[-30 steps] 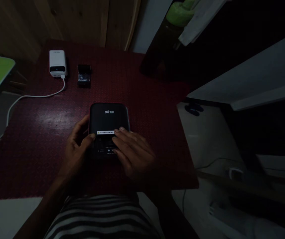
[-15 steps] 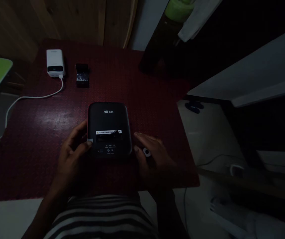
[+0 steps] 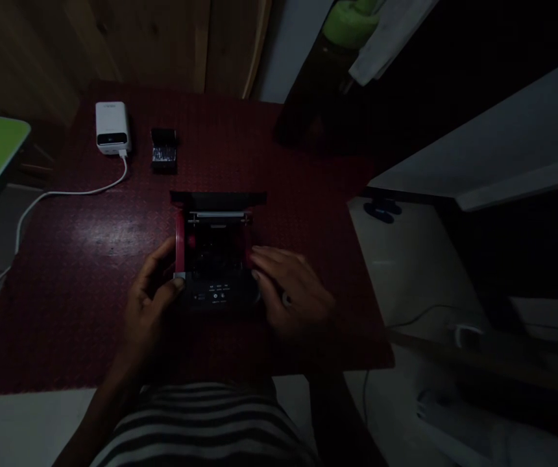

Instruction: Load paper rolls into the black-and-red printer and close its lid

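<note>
A black and dark red portable printer stands on the table with its lid swung up and back. Its dark inner compartment shows, with a pale bar across the far end; whether anything lies inside is too dark to tell. My left hand is closed on the printer's left side, the thumb on a grey tab at the front corner. My right hand rests its fingertips against the right side. In its curled grasp shows a small white round thing with a dark centre, mostly hidden.
A white power bank with a plugged-in white cable lies at the back left of the dark red table. Near it is a small black object. A bottle with a green cap stands at the back right.
The printer's lid has gone from shut to open, exposing the red-sided compartment. My right hand has moved slightly left, its fingers now against the printer's side.
</note>
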### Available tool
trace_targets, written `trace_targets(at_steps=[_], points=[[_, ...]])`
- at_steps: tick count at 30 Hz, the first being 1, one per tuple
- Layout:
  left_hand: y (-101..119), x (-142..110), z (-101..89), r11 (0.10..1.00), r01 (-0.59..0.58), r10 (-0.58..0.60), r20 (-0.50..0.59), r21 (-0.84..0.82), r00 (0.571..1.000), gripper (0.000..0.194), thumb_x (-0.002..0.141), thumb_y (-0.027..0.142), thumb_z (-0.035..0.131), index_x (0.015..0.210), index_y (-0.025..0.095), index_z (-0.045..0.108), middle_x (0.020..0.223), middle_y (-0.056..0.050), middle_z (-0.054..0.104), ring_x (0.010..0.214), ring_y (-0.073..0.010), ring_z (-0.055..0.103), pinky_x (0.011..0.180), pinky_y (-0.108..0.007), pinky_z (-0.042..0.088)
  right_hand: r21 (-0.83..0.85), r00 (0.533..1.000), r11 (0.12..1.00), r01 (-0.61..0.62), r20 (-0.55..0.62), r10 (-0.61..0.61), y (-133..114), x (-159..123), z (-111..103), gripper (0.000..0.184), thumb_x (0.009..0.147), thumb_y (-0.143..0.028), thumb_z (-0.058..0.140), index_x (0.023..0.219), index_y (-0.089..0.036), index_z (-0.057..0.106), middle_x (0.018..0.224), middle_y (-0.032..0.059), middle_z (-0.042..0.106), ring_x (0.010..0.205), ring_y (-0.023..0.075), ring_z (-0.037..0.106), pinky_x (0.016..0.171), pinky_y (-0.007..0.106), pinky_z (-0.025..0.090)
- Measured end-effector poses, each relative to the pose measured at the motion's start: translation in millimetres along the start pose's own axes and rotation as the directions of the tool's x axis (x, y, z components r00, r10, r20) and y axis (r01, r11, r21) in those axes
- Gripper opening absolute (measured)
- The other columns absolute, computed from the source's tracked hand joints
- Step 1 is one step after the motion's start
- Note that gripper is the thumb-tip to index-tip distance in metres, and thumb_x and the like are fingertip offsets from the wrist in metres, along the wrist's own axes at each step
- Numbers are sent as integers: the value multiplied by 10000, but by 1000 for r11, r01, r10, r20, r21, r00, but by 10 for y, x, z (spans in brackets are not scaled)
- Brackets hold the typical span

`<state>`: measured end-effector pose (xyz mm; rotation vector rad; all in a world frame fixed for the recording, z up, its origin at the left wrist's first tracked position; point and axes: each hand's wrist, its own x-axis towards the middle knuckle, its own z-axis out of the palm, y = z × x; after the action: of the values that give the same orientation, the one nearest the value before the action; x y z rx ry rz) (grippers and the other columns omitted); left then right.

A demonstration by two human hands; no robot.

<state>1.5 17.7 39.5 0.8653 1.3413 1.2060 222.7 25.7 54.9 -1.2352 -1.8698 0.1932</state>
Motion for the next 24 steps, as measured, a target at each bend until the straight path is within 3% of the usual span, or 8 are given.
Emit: trace_targets(at_steps=[3,7,8,10,13,18,21,24], points=[[-49,-2,-19,998,-64,64,32,14,997,559,960,365,757,1515,333,696,1560,-40,713,1433,-290,677,1111,-379,583,-27,967,995,91,242,-82,31,298,74,310,1082,-59,590,1261,-214,791,1260,103,850,1177,263,789,1054,477,644],[-91,15,-50,997,-81,81,64,-3,995,591,958,396,779,1533,309,673,1579,-64,695,1426,-305,679,1128,-404,576,-234,761,960,154,648,36,-117,776,226,271,1052,-17,607,1165,-187,786,1143,98,850,1071,264,789,957,411,627],[-98,19,-57,997,-80,81,71,-8,994,597,963,399,776,1542,305,666,1589,-67,687,1446,-309,663,1156,-416,561,-275,715,945,176,696,70,-161,866,270,259,1047,-15,614,1134,-185,788,1086,98,849,1011,261,798,895,387,625],[-111,24,-68,997,-81,82,88,-15,993,606,979,405,764,1565,308,645,1619,-67,661,1492,-319,623,1201,-437,532,-324,678,924,201,728,107,-217,983,354,262,1054,-12,601,1110,-182,792,1000,104,839,910,255,804,791,357,609],[-119,25,-77,996,-81,83,103,-19,991,620,996,428,748,1591,311,617,1655,-76,624,1527,-333,590,1212,-452,526,-326,668,921,213,736,106,-210,1030,436,279,1053,-7,595,1113,-193,794,953,98,825,841,249,799,744,352,600],[-111,33,-74,997,-78,78,117,-4,990,621,993,416,739,1589,295,611,1626,-95,641,1512,-336,605,1240,-468,504,-320,665,922,216,740,101,-201,984,412,319,1002,-2,639,1249,-169,754,1117,123,831,939,278,809,808,388,636],[-103,33,-71,996,-86,86,105,-3,991,594,1001,379,728,1579,302,618,1628,-81,636,1522,-327,589,1241,-452,494,-337,714,915,221,695,84,-295,918,310,295,974,-1,665,1217,-146,750,1155,135,816,1031,297,791,896,418,639],[-95,30,-70,996,-94,93,102,7,990,582,1002,365,726,1572,307,623,1623,-67,638,1521,-313,582,1233,-422,486,-280,807,934,222,591,-14,-341,807,74,223,956,-36,701,1140,-150,754,1131,127,815,1043,297,778,911,424,634]])
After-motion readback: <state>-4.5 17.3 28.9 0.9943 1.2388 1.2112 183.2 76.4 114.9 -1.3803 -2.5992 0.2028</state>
